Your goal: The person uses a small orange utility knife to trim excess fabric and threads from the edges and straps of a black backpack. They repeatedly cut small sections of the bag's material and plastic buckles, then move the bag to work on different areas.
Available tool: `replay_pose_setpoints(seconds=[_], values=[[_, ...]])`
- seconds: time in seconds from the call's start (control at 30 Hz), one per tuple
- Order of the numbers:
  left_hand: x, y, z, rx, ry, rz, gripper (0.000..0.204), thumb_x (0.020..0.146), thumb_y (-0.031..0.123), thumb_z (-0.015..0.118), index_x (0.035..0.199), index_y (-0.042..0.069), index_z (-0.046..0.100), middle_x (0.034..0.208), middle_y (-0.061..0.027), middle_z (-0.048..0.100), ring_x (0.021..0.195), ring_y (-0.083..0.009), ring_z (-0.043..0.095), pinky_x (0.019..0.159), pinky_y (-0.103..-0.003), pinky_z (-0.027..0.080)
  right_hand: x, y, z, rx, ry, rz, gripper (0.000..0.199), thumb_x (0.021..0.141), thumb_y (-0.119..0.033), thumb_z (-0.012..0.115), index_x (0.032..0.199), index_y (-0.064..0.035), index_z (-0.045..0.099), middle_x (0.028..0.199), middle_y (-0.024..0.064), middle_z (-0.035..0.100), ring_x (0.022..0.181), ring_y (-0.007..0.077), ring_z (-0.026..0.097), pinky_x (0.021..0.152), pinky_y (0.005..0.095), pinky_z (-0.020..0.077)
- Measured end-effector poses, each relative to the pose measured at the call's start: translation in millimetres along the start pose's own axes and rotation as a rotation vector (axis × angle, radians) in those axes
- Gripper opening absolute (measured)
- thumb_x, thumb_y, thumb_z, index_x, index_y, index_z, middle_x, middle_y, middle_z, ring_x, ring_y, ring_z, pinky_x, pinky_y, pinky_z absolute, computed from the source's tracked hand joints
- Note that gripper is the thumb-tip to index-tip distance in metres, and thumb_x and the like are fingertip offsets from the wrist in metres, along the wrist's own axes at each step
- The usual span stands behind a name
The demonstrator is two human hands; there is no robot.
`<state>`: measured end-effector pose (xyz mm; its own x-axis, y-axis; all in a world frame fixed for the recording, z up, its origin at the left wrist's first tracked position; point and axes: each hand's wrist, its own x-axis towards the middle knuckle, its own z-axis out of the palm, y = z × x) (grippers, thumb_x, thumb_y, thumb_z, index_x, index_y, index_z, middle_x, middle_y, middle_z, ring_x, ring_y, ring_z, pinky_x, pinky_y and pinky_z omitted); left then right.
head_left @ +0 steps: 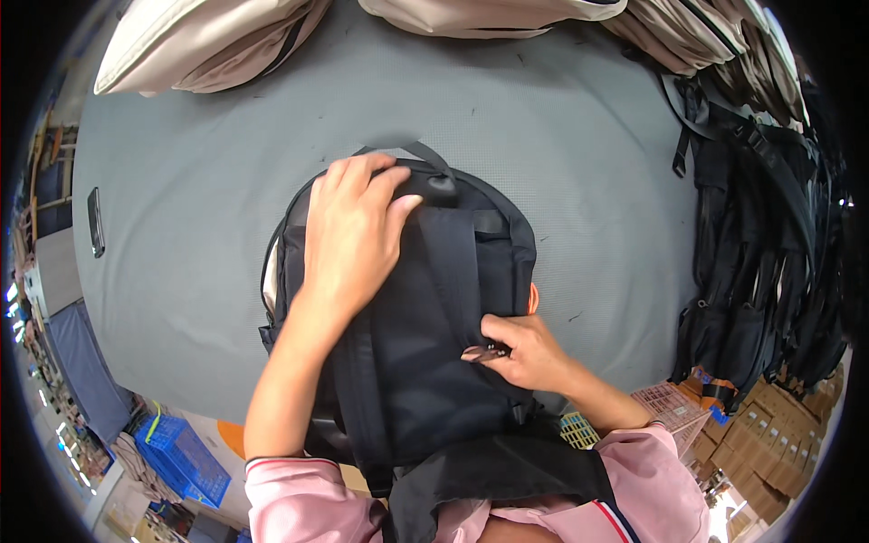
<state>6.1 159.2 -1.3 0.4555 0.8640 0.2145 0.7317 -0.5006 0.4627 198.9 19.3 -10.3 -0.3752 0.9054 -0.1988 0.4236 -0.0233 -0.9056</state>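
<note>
A dark navy-black backpack (412, 335) lies on the grey table before me, its shoulder straps upward. My left hand (353, 213) rests on its upper part, the fingers bent over the top edge and the thumb apart on the near side, gripping the fabric there. Beside the hand is the top carry loop (430, 156). On the right side of the backpack my right hand (529, 348) is closed around a small dark tool (484, 353) that looks like thread snips, close to the right shoulder strap (457, 281). Most of the tool is hidden by the fingers.
Several beige bags (217, 45) line the table's far edge. Black bags (751, 226) with hanging straps are heaped at the right. A thin dark object (96, 222) lies at the far left. Beyond the table are a blue crate (181, 457), a pink crate (674, 407) and cardboard boxes (769, 439).
</note>
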Motion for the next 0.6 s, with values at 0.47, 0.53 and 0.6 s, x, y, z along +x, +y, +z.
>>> replay_pose_setpoints(seconds=[0.47, 0.53, 0.6], values=[[50.1, 8.5, -9.7, -0.263, -0.528, -0.185, 0.050, 0.084, 0.045, 0.060, 0.080, -0.005, 0.064, 0.062, -0.0183, 0.056, 0.058, -0.0294, 0.053, 0.059, -0.041, 0.042, 5.6, -9.6, -32.1, 0.544, 0.157, 0.208, 0.026, 0.083, -0.021, 0.067, 0.078, -0.0031, 0.049, 0.065, -0.0054, 0.042, 0.063, 0.0033, 0.037, 0.055, 0.0221, 0.0335], [49.9, 26.5, -28.3, -0.248, -0.539, -0.224, 0.049, 0.084, 0.044, 0.060, 0.082, -0.004, 0.065, 0.060, -0.0171, 0.055, 0.056, -0.0258, 0.053, 0.057, -0.039, 0.042, 23.2, -16.6, -36.0, 0.559, 0.211, 0.212, 0.026, 0.084, -0.021, 0.066, 0.079, -0.0021, 0.049, 0.067, -0.0050, 0.042, 0.064, 0.0039, 0.037, 0.055, 0.0230, 0.0330], [52.9, 45.3, -45.2, -0.264, -0.584, -0.302, 0.044, 0.085, 0.040, 0.062, 0.080, -0.004, 0.066, 0.057, -0.0124, 0.055, 0.054, -0.0185, 0.052, 0.055, -0.034, 0.041, 35.3, -28.1, -33.8, 0.577, 0.255, 0.211, 0.026, 0.084, -0.021, 0.065, 0.080, -0.0011, 0.049, 0.069, -0.0047, 0.043, 0.064, 0.0045, 0.036, 0.055, 0.0238, 0.0325]])
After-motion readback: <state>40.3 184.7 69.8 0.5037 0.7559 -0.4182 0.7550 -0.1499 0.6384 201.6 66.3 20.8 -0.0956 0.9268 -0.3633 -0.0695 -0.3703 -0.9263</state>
